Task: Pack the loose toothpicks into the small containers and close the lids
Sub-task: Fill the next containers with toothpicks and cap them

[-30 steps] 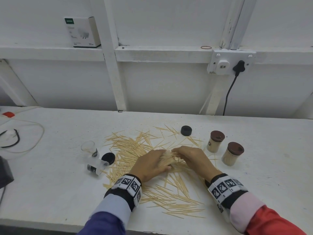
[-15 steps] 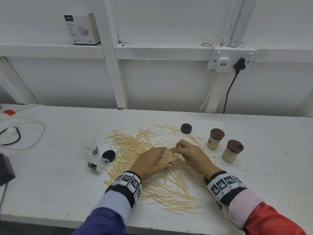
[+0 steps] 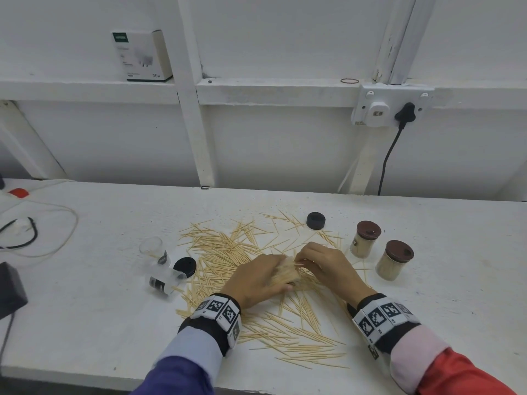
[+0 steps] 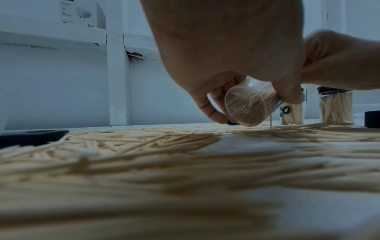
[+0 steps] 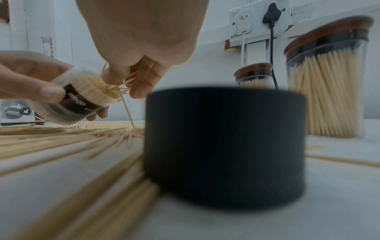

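Observation:
Loose toothpicks [image 3: 225, 252] lie spread over the white table [image 3: 456, 309]. My left hand [image 3: 271, 277] grips a clear container [image 3: 285, 272] packed with toothpicks, tilted with its mouth to the right; its base [image 4: 244, 106] faces the left wrist view. My right hand [image 3: 303, 259] pinches a few toothpicks at that mouth [image 5: 100, 88], and one toothpick [image 5: 127, 112] hangs down to the pile. Two empty clear containers [image 3: 152, 249] [image 3: 164, 282] and a black lid [image 3: 184, 266] sit at the left. Another black lid [image 3: 316, 220] lies behind my hands.
Two filled jars with brown lids [image 3: 365, 239] [image 3: 395, 260] stand right of my hands. A black lid [image 5: 224, 146] sits close under my right wrist. Cables [image 3: 34, 232] and a black device [image 3: 10, 289] lie at the left. A wall socket [image 3: 390, 105] and a white box [image 3: 142, 57] are behind.
My right hand has gone from lying over the container to pinching toothpicks at its mouth. My left hand has kept its grip and stayed almost in place.

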The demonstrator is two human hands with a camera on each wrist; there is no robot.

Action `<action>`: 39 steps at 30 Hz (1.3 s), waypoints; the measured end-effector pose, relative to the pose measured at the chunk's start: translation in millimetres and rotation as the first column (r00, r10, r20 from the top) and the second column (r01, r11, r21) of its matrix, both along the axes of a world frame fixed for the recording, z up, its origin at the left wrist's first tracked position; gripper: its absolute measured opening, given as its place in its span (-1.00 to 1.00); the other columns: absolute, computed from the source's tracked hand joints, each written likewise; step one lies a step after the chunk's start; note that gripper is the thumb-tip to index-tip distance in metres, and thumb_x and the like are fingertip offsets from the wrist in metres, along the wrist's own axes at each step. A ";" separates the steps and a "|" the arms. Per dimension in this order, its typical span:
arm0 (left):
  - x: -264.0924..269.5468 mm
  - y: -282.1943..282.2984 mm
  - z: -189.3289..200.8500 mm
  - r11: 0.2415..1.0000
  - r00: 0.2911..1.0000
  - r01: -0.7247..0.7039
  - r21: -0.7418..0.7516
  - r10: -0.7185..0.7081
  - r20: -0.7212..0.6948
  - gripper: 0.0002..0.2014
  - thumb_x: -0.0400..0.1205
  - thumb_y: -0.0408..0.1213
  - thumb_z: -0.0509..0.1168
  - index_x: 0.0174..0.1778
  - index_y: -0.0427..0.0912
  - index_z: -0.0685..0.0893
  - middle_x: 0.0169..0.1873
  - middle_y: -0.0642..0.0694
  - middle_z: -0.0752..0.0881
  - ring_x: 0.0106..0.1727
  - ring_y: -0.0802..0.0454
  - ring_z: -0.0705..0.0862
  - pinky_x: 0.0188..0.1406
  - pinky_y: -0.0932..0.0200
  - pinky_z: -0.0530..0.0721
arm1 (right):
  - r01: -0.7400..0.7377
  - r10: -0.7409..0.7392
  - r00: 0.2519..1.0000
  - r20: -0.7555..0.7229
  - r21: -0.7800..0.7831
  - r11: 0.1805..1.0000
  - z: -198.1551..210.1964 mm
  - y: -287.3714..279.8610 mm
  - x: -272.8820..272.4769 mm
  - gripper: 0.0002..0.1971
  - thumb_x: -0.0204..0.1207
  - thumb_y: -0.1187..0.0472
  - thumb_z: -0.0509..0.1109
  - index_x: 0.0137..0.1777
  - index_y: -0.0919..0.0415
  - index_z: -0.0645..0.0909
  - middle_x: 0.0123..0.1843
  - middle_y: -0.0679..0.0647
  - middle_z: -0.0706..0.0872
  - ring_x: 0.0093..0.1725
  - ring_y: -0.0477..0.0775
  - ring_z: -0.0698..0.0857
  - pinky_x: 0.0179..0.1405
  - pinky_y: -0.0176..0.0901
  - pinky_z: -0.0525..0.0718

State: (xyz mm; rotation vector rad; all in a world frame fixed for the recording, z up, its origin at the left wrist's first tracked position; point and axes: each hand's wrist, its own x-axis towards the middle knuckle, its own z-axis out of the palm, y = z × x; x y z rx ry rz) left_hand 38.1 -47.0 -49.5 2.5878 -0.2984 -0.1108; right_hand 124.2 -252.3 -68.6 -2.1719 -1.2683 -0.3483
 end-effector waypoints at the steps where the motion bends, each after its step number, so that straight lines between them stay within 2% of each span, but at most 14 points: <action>1: -0.2 -0.2 -0.1 1.000 1.000 -0.003 0.005 0.003 0.007 -0.34 0.60 0.24 0.28 0.54 -0.01 0.37 0.34 0.05 0.57 0.29 0.14 0.54 0.25 0.02 0.56 | -0.002 0.002 1.000 -0.002 -0.007 1.000 0.6 0.3 -0.1 -0.92 0.58 0.22 0.35 -0.06 0.18 0.68 -0.12 -0.07 0.67 -0.25 -0.09 0.65 -0.37 -0.22 0.66; 3: 0.0 0.3 -1.5 1.000 1.000 -0.009 0.025 0.009 0.022 -0.32 0.60 0.25 0.26 0.57 -0.02 0.34 0.36 0.06 0.56 0.32 0.13 0.52 0.27 0.02 0.55 | -0.010 0.010 1.000 -0.015 -0.011 1.000 -0.6 0.6 0.1 -0.80 0.63 0.15 0.25 -0.03 0.20 0.68 -0.09 -0.04 0.66 -0.23 -0.05 0.66 -0.35 -0.15 0.68; 5: 1.0 1.5 -3.0 0.999 0.999 -0.021 0.039 0.020 0.036 -0.33 0.61 0.26 0.24 0.56 -0.01 0.34 0.35 0.07 0.56 0.31 0.13 0.52 0.25 0.01 0.56 | -0.007 0.008 0.999 -0.045 0.003 1.000 -0.1 0.6 -0.9 -0.77 0.63 0.18 0.21 0.04 0.23 0.68 -0.06 -0.02 0.67 -0.17 -0.05 0.68 -0.27 -0.15 0.70; 9: 2.6 3.7 -5.5 0.998 0.997 -0.052 0.048 0.049 0.060 -0.35 0.61 0.27 0.22 0.54 0.00 0.36 0.31 0.07 0.58 0.29 0.11 0.52 0.18 0.01 0.58 | 0.011 -0.007 0.995 -0.101 0.035 0.999 0.2 0.4 -3.8 -0.73 0.55 0.38 0.25 0.17 0.21 0.67 0.06 -0.05 0.69 -0.05 -0.12 0.68 -0.13 -0.25 0.68; 15: 3.6 3.4 -6.9 0.996 0.997 -0.061 0.063 0.057 0.060 -0.32 0.61 0.29 0.20 0.56 -0.01 0.33 0.35 0.08 0.55 0.32 0.13 0.50 0.22 0.04 0.56 | 0.027 -0.022 0.997 -0.081 0.057 0.998 -2.2 -0.1 -1.5 -0.69 0.49 0.53 0.33 0.15 0.21 0.67 0.05 -0.03 0.71 -0.07 -0.12 0.73 -0.16 -0.27 0.70; 17: 3.8 3.4 -7.4 0.996 0.997 -0.054 0.066 0.051 0.054 -0.31 0.61 0.30 0.20 0.57 -0.01 0.32 0.36 0.07 0.55 0.33 0.12 0.50 0.23 0.03 0.56 | 0.017 -0.012 0.997 -0.078 0.069 0.997 -2.5 0.1 -0.7 -0.72 0.49 0.53 0.39 0.12 0.24 0.68 0.03 0.00 0.73 -0.07 -0.16 0.72 -0.13 -0.40 0.67; 19: 3.7 3.5 -8.0 0.997 0.998 -0.048 0.066 0.045 0.052 -0.31 0.60 0.30 0.19 0.57 -0.01 0.32 0.37 0.07 0.54 0.33 0.13 0.50 0.24 0.04 0.55 | 0.007 -0.002 0.997 -0.072 0.069 0.998 -2.2 0.5 -0.4 -0.78 0.51 0.47 0.43 0.10 0.26 0.69 -0.01 0.02 0.75 -0.08 -0.19 0.69 -0.12 -0.52 0.61; 22: 3.8 3.6 -8.3 0.997 0.998 -0.048 0.061 0.045 0.050 -0.31 0.60 0.30 0.20 0.57 -0.01 0.33 0.36 0.07 0.55 0.32 0.14 0.50 0.23 0.06 0.54 | 0.013 -0.007 0.997 -0.076 0.080 0.997 -0.3 0.4 -2.8 -0.84 0.63 0.25 0.33 0.13 0.23 0.67 -0.03 -0.02 0.74 -0.12 -0.19 0.68 -0.15 -0.42 0.63; 25: 4.7 4.1 -9.4 0.996 0.996 -0.059 0.060 0.055 0.073 -0.33 0.61 0.29 0.20 0.55 0.00 0.34 0.33 0.08 0.56 0.30 0.14 0.50 0.20 0.07 0.56 | 0.074 -0.062 0.982 -0.178 0.060 0.995 3.1 -0.2 -6.6 -0.65 0.67 -0.07 0.16 0.22 0.12 0.63 0.03 -0.14 0.71 -0.06 -0.24 0.68 -0.12 -0.32 0.67; 28: 5.3 4.9 -10.3 0.994 0.993 -0.076 0.073 0.068 0.101 -0.36 0.61 0.28 0.20 0.53 0.01 0.35 0.31 0.10 0.57 0.28 0.15 0.51 0.15 0.11 0.55 | 0.058 -0.056 0.970 -0.237 0.002 0.998 4.4 -2.1 -8.6 -0.60 0.59 -0.15 0.22 0.34 -0.01 0.55 0.12 -0.23 0.65 0.03 -0.27 0.66 -0.04 -0.37 0.65; 30: 5.5 5.6 -10.8 0.993 0.991 -0.090 0.082 0.081 0.111 -0.37 0.62 0.28 0.20 0.53 0.02 0.35 0.30 0.10 0.57 0.28 0.14 0.51 0.14 0.11 0.54 | 0.028 -0.038 0.969 -0.243 -0.047 0.999 4.5 -2.5 -8.9 -0.56 0.55 -0.08 0.26 0.42 -0.04 0.48 0.17 -0.23 0.62 0.06 -0.26 0.64 -0.04 -0.39 0.64; 34: 6.1 6.7 -12.6 0.989 0.989 -0.102 0.109 0.089 0.118 -0.35 0.61 0.29 0.18 0.54 0.02 0.34 0.32 0.11 0.55 0.30 0.13 0.49 0.14 0.14 0.50 | 0.012 -0.030 0.955 -0.296 -0.062 0.998 0.5 -0.8 -4.8 -0.49 0.51 0.32 0.34 0.47 0.04 0.45 0.18 -0.16 0.55 0.08 -0.17 0.63 -0.07 -0.35 0.68; 36: 6.3 6.7 -12.8 0.988 0.989 -0.103 0.113 0.090 0.116 -0.35 0.62 0.30 0.18 0.54 0.02 0.34 0.32 0.11 0.55 0.30 0.13 0.50 0.14 0.14 0.50 | 0.039 -0.050 0.967 -0.250 -0.050 0.998 -2.0 0.3 -2.2 -0.54 0.51 0.42 0.34 0.41 0.11 0.52 0.13 -0.17 0.55 0.00 -0.16 0.65 -0.12 -0.36 0.69; 39: 6.4 6.0 -12.6 0.989 0.991 -0.094 0.118 0.081 0.108 -0.34 0.61 0.32 0.18 0.54 0.03 0.34 0.32 0.11 0.56 0.30 0.14 0.50 0.16 0.11 0.52 | 0.057 -0.058 0.983 -0.172 -0.010 0.998 -5.3 -0.2 1.2 -0.73 0.52 0.41 0.40 0.17 0.16 0.65 0.00 -0.14 0.62 -0.16 -0.18 0.65 -0.24 -0.29 0.69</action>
